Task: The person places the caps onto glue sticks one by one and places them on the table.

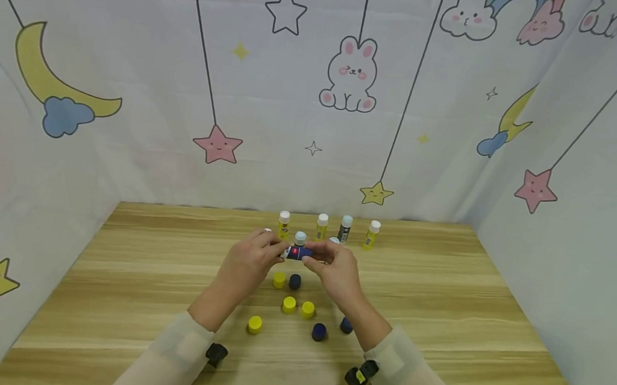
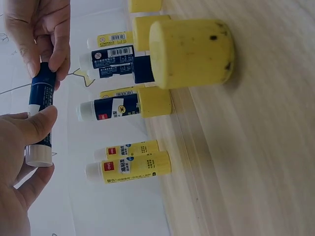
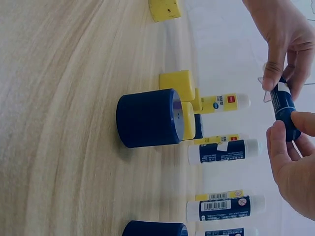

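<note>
Between both hands a navy glue stick (image 1: 296,253) is held sideways above the table. My left hand (image 1: 250,259) grips its white-ended half, thumb across the label in the left wrist view. On the other end, the fingers and thumb of my right hand (image 1: 339,274) pinch the navy cap (image 3: 289,129). Behind the hands stand yellow glue sticks (image 1: 371,235) and navy glue sticks (image 1: 345,229), white ends up. Some are partly hidden by the hands. Nearer, loose yellow caps (image 1: 255,325) and navy caps (image 1: 319,332) lie on the wooden table.
The wooden table (image 1: 132,287) reaches back to a white cloth (image 1: 293,113) printed with stars, moons and rabbits, which also hangs at both sides. Black wrist mounts (image 1: 357,377) sit on the sleeves, low over the table's near part.
</note>
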{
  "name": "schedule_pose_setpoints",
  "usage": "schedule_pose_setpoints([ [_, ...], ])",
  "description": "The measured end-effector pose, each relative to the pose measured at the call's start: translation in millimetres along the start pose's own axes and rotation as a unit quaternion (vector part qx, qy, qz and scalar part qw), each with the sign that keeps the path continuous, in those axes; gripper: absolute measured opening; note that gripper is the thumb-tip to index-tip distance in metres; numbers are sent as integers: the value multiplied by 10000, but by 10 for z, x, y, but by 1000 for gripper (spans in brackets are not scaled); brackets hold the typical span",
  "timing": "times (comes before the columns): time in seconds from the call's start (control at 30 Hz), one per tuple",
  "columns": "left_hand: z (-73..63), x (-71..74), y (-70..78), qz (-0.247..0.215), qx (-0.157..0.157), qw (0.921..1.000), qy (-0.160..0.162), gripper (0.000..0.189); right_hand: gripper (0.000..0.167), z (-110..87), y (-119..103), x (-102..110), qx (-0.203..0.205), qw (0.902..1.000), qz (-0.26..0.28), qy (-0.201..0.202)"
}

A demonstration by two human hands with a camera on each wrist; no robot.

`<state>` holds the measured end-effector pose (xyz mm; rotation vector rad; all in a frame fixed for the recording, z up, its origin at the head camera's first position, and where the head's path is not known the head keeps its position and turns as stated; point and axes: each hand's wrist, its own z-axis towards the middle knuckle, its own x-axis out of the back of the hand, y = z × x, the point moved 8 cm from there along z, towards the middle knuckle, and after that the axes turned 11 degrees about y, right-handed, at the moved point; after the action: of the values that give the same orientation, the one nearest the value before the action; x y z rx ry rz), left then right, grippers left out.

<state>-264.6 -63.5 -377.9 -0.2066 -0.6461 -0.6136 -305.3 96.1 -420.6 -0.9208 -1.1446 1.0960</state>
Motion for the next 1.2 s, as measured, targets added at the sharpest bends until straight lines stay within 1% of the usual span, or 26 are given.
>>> schedule_pose_setpoints([
  [0.13,6,15,-8,-59,16,10000,-8,33,22,-9,-5,15,-3,10000,-14,-7],
  [0.37,1,34,-40,-398,144,9991,-24,30,22,-18,-56,79,66,9999,-110,47],
  [0.47,-5,43,-53,-417,233,9988,-60,29,21,-16,-67,139,77,9999,-83,78],
  [0.63,-32,58,-83,-357,360,9987,-111,28,23,-3,-31,310,-54,9998,-44,170],
  [0.77,-74,67,-125,-330,425,9985,-53,25,25,0,-46,499,-134,9992,-297,247],
  [0.87,-110,58,-165,-279,469,9985,-26,25,23,15,-80,675,-151,9979,-596,216],
  [0.93,-132,44,-195,-234,553,9982,-41,26,23,35,-106,812,-106,9967,-782,183],
  [1.0,-149,34,-229,-213,703,9973,-57,27,24,63,-132,966,18,9943,-1050,174],
  [1.1,-172,17,-285,-189,1011,9946,-107,27,26,122,-140,1214,196,9876,-1545,215],
  [1.2,-192,-1,-322,-179,1246,9919,-193,25,29,206,-107,1463,320,9740,-2233,210],
])
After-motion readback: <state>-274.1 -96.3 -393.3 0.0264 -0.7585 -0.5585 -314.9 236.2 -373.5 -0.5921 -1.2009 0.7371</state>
